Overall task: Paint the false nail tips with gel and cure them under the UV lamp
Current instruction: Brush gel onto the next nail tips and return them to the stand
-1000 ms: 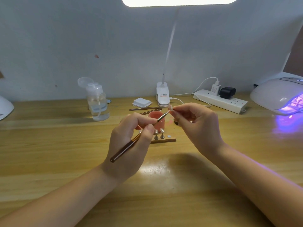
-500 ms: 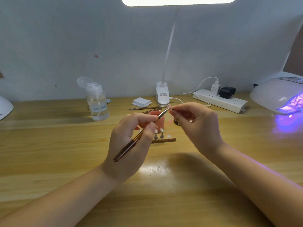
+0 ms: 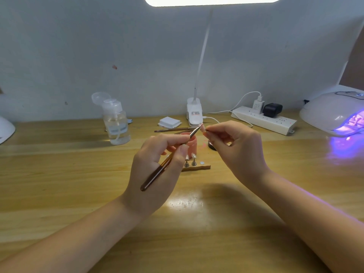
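Wooden desk [image 3: 59, 174] bears half-full clear pump bottle [image 3: 116, 123]

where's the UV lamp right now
The white domed UV lamp sits at the desk's far right edge, glowing purple, just right of the white power strip.

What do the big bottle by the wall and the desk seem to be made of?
The clear pump-top bottle looks like transparent plastic: the liquid and inner tube show through, and its flip cap is translucent. The pale yellow desk looks like varnished wood or wood-look laminate: streaked grain, with a glossy reflection of the lamp.
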`<state>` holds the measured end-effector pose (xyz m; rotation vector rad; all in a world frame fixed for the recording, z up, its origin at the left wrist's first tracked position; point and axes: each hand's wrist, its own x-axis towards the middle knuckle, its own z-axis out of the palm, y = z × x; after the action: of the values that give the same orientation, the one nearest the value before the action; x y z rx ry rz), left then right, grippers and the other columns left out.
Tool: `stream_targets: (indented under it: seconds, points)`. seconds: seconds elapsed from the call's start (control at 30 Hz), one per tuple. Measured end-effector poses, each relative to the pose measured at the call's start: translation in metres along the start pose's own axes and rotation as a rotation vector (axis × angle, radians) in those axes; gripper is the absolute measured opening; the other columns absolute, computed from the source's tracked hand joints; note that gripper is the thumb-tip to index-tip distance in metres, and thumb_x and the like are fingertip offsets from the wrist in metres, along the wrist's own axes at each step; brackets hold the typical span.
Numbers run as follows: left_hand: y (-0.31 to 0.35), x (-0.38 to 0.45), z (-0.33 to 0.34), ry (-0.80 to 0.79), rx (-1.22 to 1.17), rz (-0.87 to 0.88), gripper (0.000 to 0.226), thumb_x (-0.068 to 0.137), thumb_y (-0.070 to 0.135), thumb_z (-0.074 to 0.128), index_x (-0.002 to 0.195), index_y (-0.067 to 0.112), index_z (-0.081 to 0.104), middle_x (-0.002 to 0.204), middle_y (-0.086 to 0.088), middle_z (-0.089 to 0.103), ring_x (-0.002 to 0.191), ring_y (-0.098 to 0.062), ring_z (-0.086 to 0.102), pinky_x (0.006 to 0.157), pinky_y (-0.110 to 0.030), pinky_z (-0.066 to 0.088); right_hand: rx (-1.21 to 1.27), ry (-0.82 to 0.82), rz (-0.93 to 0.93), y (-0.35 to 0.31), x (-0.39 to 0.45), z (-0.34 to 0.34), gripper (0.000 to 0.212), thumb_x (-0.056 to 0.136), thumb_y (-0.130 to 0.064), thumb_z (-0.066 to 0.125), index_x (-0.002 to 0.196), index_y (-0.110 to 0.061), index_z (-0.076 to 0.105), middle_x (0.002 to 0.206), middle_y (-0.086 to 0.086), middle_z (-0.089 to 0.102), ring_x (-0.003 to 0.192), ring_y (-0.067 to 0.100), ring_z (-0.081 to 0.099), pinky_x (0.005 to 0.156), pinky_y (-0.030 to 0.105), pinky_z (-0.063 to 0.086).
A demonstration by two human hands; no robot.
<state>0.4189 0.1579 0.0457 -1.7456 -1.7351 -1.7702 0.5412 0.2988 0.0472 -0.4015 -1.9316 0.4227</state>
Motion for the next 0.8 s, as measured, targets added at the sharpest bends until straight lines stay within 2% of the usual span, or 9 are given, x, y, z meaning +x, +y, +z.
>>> stream_targets:
  seconds: [0.13, 0.23, 0.37, 0.5, 0.57, 0.7, 0.8]
  points:
    - [-0.0011, -0.0015, -0.0007, -0.016, -0.001, 0.008, 0.017, 0.086, 0.030, 0.053, 0.096, 0.027, 0.067, 0.087, 0.019, 0.065, 0.089, -0.004, 0.060, 0.079, -0.016, 0.043, -0.025, -0.003, -0.024, 0.0002, 0.0002, -0.0010, 0.016, 0.084, -0.012, 0.072, 0.098, -0.005, 0.074, 0.087, 0.005, 0.073, 0.076, 0.015, 0.067, 0.070, 0.026, 0.055]
    - [0.0001, -0.0023, -0.0011, 0.002, -0.024, -0.014, 0.020, 0.086, 0.032, 0.050, 0.094, 0.024, 0.067, 0.086, 0.014, 0.066, 0.088, -0.008, 0.061, 0.077, -0.021, 0.046, -0.032, -0.004, -0.035, 0.0005, 0.0002, -0.0012, 0.016, 0.084, -0.012, 0.071, 0.098, -0.004, 0.075, 0.087, 0.006, 0.073, 0.076, 0.016, 0.067, 0.070, 0.027, 0.056]
    - [0.0020, -0.0001, -0.0004, 0.004, -0.004, -0.015, 0.015, 0.091, 0.025, 0.058, 0.103, 0.027, 0.067, 0.092, 0.016, 0.068, 0.090, -0.011, 0.061, 0.079, -0.027, 0.049, -0.046, -0.011, -0.061, 0.0013, 0.0005, -0.0007, 0.014, 0.084, -0.009, 0.071, 0.096, -0.002, 0.075, 0.084, 0.009, 0.072, 0.072, 0.022, 0.067, 0.066, 0.037, 0.056]
    - [0.0000, -0.0018, -0.0013, -0.008, -0.002, -0.029, 0.019, 0.086, 0.031, 0.053, 0.095, 0.023, 0.069, 0.084, 0.014, 0.067, 0.087, -0.007, 0.060, 0.077, -0.014, 0.041, -0.071, 0.003, -0.079, 0.0021, 0.0001, -0.0001, 0.012, 0.084, -0.009, 0.072, 0.093, -0.002, 0.075, 0.081, 0.008, 0.071, 0.069, 0.022, 0.066, 0.064, 0.037, 0.055]
    - [0.0002, -0.0021, -0.0019, -0.001, -0.006, -0.028, 0.024, 0.084, 0.032, 0.050, 0.093, 0.021, 0.069, 0.084, 0.008, 0.068, 0.086, -0.010, 0.061, 0.076, -0.014, 0.041, -0.078, 0.006, -0.078, 0.0023, -0.0001, -0.0002, 0.012, 0.084, -0.010, 0.073, 0.093, -0.002, 0.075, 0.081, 0.008, 0.072, 0.069, 0.022, 0.066, 0.065, 0.036, 0.055]
    - [0.0030, 0.0000, -0.0009, -0.003, -0.016, -0.010, 0.018, 0.087, 0.031, 0.052, 0.097, 0.029, 0.067, 0.086, 0.018, 0.068, 0.088, -0.006, 0.061, 0.077, -0.012, 0.041, -0.071, -0.011, -0.076, 0.0023, 0.0002, -0.0005, 0.013, 0.084, -0.009, 0.071, 0.095, -0.002, 0.075, 0.082, 0.009, 0.072, 0.071, 0.023, 0.066, 0.066, 0.037, 0.055]
    - [0.0007, -0.0013, -0.0018, -0.026, -0.010, 0.009, 0.021, 0.085, 0.031, 0.053, 0.093, 0.023, 0.070, 0.083, 0.015, 0.067, 0.084, -0.008, 0.062, 0.075, -0.012, 0.041, -0.029, -0.005, -0.026, 0.0018, 0.0001, 0.0009, 0.014, 0.085, -0.011, 0.071, 0.097, -0.004, 0.075, 0.084, 0.007, 0.073, 0.073, 0.018, 0.067, 0.068, 0.035, 0.056]
